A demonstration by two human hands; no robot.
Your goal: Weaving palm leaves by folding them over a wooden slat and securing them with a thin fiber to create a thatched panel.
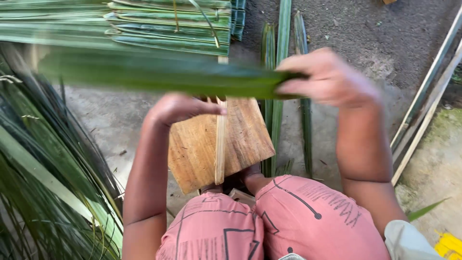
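Head view, looking down at a seated person in pink printed shorts [298, 221], knees at bottom of frame. Right hand [327, 79] grips one end of a long green palm leaf strip [159, 74], fingers clamped around it, thumb side toward the camera. The strip runs horizontally across the frame to the left, motion-blurred, held up in the air above the board. Left hand [180, 108] sits just under the strip near its middle, fingers curled together, looks to be touching the strip's lower edge but blur makes a firm grip hard to confirm. Below the hands a rough wooden board [202, 149] lies tilted on the ground in front of the knees, with a thin pale stick [220, 144] lying lengthwise down its middle. Small wooden block [240, 196] peeks out between the knees under the board. Top left: a woven mat of folded green leaves [168, 24], laid flat in rows. Left side: a big loose pile of palm fronds [43, 183], running diagonally. Behind the board a few single leaf strips [284, 33] lie straight on the concrete ground [375, 38]. Right edge: pale leaf midribs [428, 96] lying diagonal. Bottom right corner: something yellow [450, 244], partly cut off, cannot tell what it is.
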